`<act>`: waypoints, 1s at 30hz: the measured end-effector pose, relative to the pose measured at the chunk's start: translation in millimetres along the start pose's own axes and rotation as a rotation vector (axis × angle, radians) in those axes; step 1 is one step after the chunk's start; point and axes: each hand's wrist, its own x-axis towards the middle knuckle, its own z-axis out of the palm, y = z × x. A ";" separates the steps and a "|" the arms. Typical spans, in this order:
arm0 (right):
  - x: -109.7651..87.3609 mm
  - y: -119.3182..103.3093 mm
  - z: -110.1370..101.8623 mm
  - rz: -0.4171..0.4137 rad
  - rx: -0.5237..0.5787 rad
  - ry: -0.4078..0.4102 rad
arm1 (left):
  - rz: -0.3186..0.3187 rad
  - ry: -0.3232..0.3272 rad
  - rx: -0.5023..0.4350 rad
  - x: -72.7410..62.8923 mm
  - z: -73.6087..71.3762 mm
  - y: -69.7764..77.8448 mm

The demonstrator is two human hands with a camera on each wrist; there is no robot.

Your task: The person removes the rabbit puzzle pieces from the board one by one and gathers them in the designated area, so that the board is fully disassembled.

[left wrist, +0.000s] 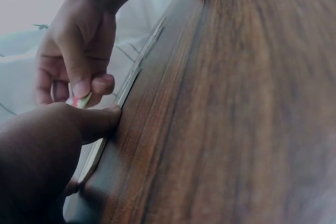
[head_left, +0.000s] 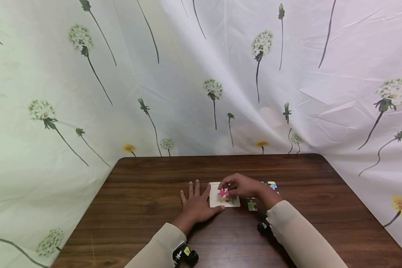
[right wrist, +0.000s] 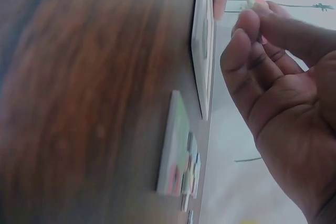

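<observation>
A small white puzzle board (head_left: 213,201) lies on the brown wooden table. My left hand (head_left: 198,207) rests spread at the board's left side, its thumb along the near edge and its index fingertip at the far left corner. Above the board, my right hand (head_left: 242,186) pinches a pink and light-coloured puzzle piece (head_left: 223,192) between thumb and fingers. In the left wrist view the piece (left wrist: 79,100) shows edge-on, just beyond my left thumb. The right wrist view has it raised off the board (right wrist: 202,51).
Several loose puzzle pieces lie right of the board, partly hidden under my right forearm; a green one (head_left: 252,206) is nearest, a blue and yellow one (head_left: 272,185) farther back. Behind the table's far edge (head_left: 187,156) hangs a white cloth (head_left: 187,111) printed with flowers.
</observation>
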 end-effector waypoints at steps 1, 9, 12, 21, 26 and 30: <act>-1.8 -0.6 -0.8 0.001 0.006 0.000 | 0.000 -0.001 -0.001 0.0 -0.2 0.1; -15.0 0.9 -6.2 -0.053 0.009 0.010 | 0.003 -0.001 -0.012 -1.8 -1.5 1.4; -20.6 3.0 -8.3 -0.068 -0.008 0.026 | 0.005 0.005 -0.012 -1.8 -0.8 1.3; -37.6 5.8 -13.9 -0.048 -0.029 0.062 | 0.010 0.005 -0.022 -2.2 0.0 0.7; -45.3 9.6 -16.0 -0.064 0.010 0.072 | 0.017 0.005 -0.045 -4.1 -1.5 1.0; -50.6 13.1 -16.6 -0.073 0.052 0.082 | 0.027 0.009 -0.052 -4.2 -1.2 -0.4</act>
